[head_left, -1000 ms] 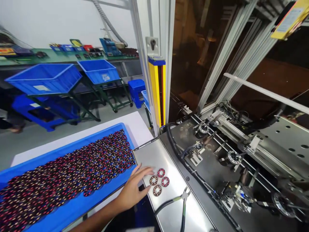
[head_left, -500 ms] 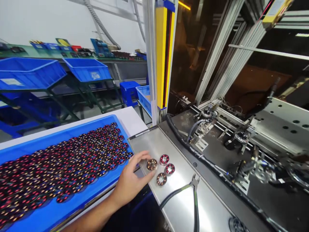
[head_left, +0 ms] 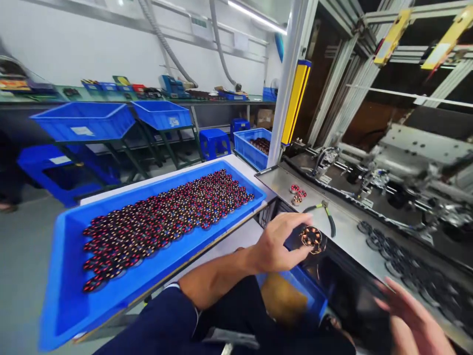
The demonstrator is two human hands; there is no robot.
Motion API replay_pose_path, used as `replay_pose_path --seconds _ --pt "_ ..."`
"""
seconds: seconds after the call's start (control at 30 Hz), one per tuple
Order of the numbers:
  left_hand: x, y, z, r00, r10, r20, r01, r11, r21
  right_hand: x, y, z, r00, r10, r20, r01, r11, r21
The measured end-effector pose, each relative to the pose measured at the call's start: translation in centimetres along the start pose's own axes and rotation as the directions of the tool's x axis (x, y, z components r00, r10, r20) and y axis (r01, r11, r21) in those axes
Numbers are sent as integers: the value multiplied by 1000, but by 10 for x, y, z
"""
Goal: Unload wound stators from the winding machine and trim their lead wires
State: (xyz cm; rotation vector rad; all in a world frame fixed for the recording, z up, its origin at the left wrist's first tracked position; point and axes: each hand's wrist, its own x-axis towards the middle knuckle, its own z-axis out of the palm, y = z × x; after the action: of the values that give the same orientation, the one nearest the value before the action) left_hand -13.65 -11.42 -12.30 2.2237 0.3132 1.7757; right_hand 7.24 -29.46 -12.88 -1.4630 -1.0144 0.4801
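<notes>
One coil ring (head_left: pixel 312 230) sat off the near side of the pliers (head_left: pixel 328 212), pinched at its left edge between the thumb and forefinger of the left hand (head_left: pixel 275 246). Being round, it had no long axis to speak of; its toothed face was turned up toward the camera. It lay straight out from that grip, so the left hand was the nearer. The right hand (head_left: pixel 414 315), blurred, was well apart to the near right of the pliers, its fingers spread and nothing visible between them; the coil ring lay to its far left. Three other rings (head_left: pixel 302 194) rested just past the pliers on the metal surface (head_left: pixel 347 246), while black rings (head_left: pixel 393 266) lay clustered to their right. Left of the pliers stood the blue tray (head_left: pixel 59 276), with many packed rings (head_left: pixel 166 222) in it. Beyond that, two bins (head_left: pixel 111 129) carried white labels (head_left: pixel 82 131), too blurred to read. No brand could be made out.
</notes>
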Motion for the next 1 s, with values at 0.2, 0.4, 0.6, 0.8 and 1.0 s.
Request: replay_pose_path --seconds 0.2,0.4,0.6,0.8,1.0 --pt "-33 66 -13 994 94 57 -86 988 -126 -44 -32 53 949 191 250 -257 928 270" --pt "-58 93 -24 988 14 153 31 956 -292 -75 -53 59 924 351 152 -382 862 332" --pt "-70 90 -27 846 -191 497 517 518 -682 -86 -51 55 901 424 92 -423 811 405" --pt "-81 71 1 880 -201 431 436 702 -563 -78 -31 56 896 436 86 -437 827 355" --pt "-89 49 22 912 -205 355 377 759 -531 -62 -6 47 869 474 146 -495 832 249"
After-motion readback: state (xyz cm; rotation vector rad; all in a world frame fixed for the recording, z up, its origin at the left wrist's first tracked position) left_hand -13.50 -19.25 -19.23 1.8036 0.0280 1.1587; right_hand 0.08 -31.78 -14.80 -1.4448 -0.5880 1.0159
